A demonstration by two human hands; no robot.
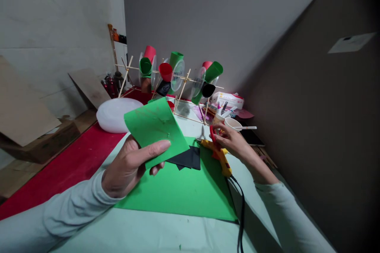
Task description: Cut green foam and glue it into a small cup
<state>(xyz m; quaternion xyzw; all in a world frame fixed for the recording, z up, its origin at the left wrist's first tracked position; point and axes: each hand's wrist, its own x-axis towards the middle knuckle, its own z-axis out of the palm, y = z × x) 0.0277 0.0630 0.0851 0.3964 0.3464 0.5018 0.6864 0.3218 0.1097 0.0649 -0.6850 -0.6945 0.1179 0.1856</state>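
Observation:
My left hand (130, 166) is raised over the table and pinches a cut piece of green foam sheet (156, 128) between thumb and fingers. Below it lies a large green foam sheet (184, 191) with a small black foam piece (187, 158) on top. My right hand (230, 140) reaches to the far side of the sheet and closes on the red handles of a pair of scissors (208, 134). A yellow glue gun (221, 158) lies just under that hand, its black cord (240, 209) trailing toward me.
A stick frame holding clear discs and green, red and black foam cones (175, 75) stands at the back. A white dome-shaped object (114, 114) sits left on a red cloth (65, 166). Paper cups (233, 123), pens and a box (230, 99) crowd the right. Cardboard leans against the left wall.

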